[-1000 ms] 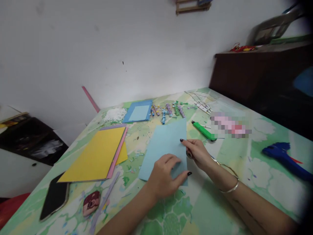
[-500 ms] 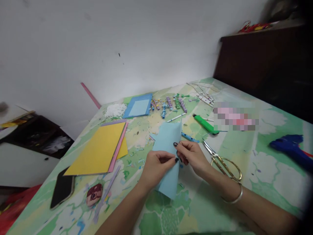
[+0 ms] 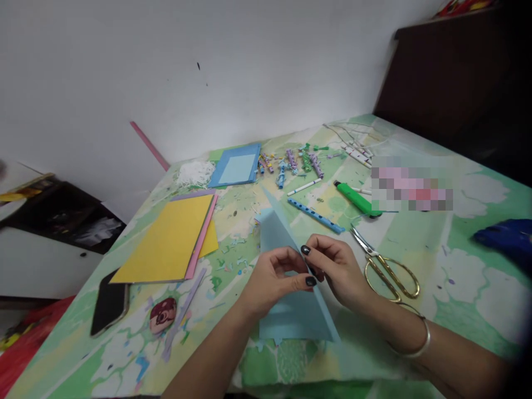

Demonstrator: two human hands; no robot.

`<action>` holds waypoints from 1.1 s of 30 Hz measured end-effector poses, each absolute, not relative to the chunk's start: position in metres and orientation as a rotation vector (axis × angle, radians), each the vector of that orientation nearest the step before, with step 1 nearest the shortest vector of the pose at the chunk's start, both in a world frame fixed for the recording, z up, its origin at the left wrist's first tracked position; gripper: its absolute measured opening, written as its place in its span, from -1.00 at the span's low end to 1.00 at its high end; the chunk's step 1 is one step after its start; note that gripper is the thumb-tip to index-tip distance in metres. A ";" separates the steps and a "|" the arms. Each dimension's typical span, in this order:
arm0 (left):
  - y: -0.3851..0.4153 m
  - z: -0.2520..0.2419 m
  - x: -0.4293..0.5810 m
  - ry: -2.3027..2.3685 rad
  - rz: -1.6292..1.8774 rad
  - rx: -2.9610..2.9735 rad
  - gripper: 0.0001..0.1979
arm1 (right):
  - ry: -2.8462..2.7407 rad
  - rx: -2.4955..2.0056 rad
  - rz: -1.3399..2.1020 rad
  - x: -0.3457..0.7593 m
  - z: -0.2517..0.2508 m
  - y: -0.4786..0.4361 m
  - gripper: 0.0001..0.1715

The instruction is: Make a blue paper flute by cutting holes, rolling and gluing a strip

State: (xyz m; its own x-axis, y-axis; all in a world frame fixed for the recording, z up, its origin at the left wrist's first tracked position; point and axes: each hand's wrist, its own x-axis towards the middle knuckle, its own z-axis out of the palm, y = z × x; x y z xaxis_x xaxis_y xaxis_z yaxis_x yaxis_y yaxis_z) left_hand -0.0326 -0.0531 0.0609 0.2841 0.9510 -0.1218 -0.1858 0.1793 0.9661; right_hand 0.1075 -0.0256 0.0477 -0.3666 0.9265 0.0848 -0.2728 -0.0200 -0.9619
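A light blue sheet of paper (image 3: 291, 318) stands partly raised above the table, with one flap tilted up along a slanting edge. My left hand (image 3: 276, 281) is closed at the sheet's upper edge, thumb and fingers curled around it. Opposite, my right hand (image 3: 338, 271) pinches the same edge between thumb and fingers; some fingertips are hidden behind the paper. To the right of my right hand lie gold-handled scissors (image 3: 377, 260), blades slightly apart. Beyond the sheet is a blue paper tube with dark dots (image 3: 316, 215).
A green utility knife (image 3: 357, 199) and a white pen (image 3: 305, 187) lie farther back, near small decorated paper rolls (image 3: 291, 159). Yellow paper (image 3: 166, 241), a phone (image 3: 110, 303) and a dark red rounded case (image 3: 163, 316) are on the left. A blue tool (image 3: 505, 238) lies far right.
The light blue paper has tilted and opened, its flap now slanting to the right and showing the inner side. The blue dotted tube is more exposed. Both hands stay on the sheet's edge.
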 end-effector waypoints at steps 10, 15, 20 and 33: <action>-0.055 0.058 -0.030 0.823 1.037 1.007 -0.73 | -1.280 -0.752 1.602 0.109 0.049 -0.028 -0.73; -0.054 0.056 -0.032 0.798 1.022 1.008 -0.76 | -1.247 -0.731 1.656 0.109 0.046 -0.027 -0.75; -0.054 0.055 -0.033 0.786 1.006 0.984 -0.76 | -1.189 -0.690 1.728 0.109 0.045 -0.027 -0.78; -0.057 0.060 -0.034 0.752 0.982 0.917 -0.78 | -1.116 -0.651 1.814 0.111 0.046 -0.030 -0.79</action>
State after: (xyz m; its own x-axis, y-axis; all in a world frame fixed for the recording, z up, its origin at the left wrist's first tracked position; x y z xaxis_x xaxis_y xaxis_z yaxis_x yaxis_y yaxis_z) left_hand -0.0337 -0.0568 0.0601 0.3747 0.9193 -0.1201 -0.3556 0.2622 0.8971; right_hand 0.1112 -0.0297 0.0461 -0.4724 0.8813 0.0135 -0.4091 -0.2056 -0.8890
